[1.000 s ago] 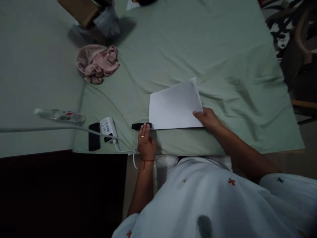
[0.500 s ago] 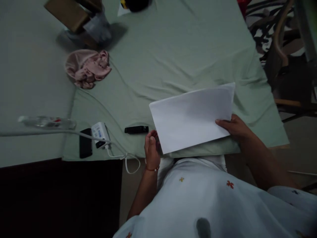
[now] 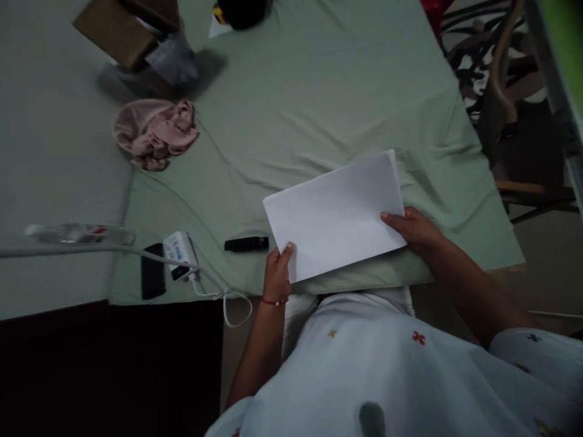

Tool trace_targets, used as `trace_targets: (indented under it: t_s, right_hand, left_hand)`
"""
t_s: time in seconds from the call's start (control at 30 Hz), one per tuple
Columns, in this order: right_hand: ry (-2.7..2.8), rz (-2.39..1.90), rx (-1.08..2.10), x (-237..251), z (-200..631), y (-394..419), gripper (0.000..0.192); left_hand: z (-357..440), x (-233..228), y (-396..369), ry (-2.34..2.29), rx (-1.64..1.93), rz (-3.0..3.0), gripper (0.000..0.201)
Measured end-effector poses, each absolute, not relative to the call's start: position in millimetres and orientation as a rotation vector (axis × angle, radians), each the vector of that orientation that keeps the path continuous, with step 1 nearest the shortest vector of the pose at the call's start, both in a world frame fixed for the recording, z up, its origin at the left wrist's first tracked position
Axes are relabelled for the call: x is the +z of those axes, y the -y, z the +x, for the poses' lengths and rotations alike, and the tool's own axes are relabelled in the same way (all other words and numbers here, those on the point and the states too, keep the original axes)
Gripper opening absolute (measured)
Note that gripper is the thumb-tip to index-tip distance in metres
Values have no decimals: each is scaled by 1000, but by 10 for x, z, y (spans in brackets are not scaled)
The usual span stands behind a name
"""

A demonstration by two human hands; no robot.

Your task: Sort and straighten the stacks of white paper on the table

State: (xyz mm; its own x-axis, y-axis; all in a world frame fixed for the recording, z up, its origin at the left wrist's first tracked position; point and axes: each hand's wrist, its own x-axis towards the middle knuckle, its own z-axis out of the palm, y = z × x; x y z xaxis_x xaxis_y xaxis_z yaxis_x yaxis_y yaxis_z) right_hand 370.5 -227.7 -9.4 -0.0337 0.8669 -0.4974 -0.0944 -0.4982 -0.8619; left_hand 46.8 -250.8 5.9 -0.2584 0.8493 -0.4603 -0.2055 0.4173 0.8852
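The black thing at the bed's far edge was chopped off by the frame, the water bottle was a blur, and the charger's label was unreadable.

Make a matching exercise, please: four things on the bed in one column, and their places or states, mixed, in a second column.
Things:
1. white paper
2. pink cloth
3. black pen-like object
4. white charger

Places or states:
A. crumpled on the green sheet, near the far left
B. has a white cable going from it
C. held at its edges by the left hand and the right hand
D. lying flat just left of the left hand, not touched

Right pairs: 1-C, 2-A, 3-D, 4-B
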Motion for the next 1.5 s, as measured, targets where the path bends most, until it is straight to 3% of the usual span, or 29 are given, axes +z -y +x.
trace_targets:
  t_s: [0.37,0.53,0.73,0.97,1.5]
  right_hand:
    - [943,-1567,1602,-184,3711,2299,54]
    - [947,-1394,1528,-96,3734,2124,45]
    - [1015,-1373,1381,-122,3673,1808,41]
    - [1526,-1686,639,-304,3616,1686,41]
    - [1479,-1581,695,-328,3642,1707,52]
  left_hand:
    - [413,-113,2473,-1563,1200,962,51]
    - [217,-192,2434,-1605,1018,1038,51]
    - [196,-270,2289,-1527,1067,969,57]
    - [300,-366,2184,-1655,1120,1199,55]
    - [340,-377,2224,-1759,1245,1172,64]
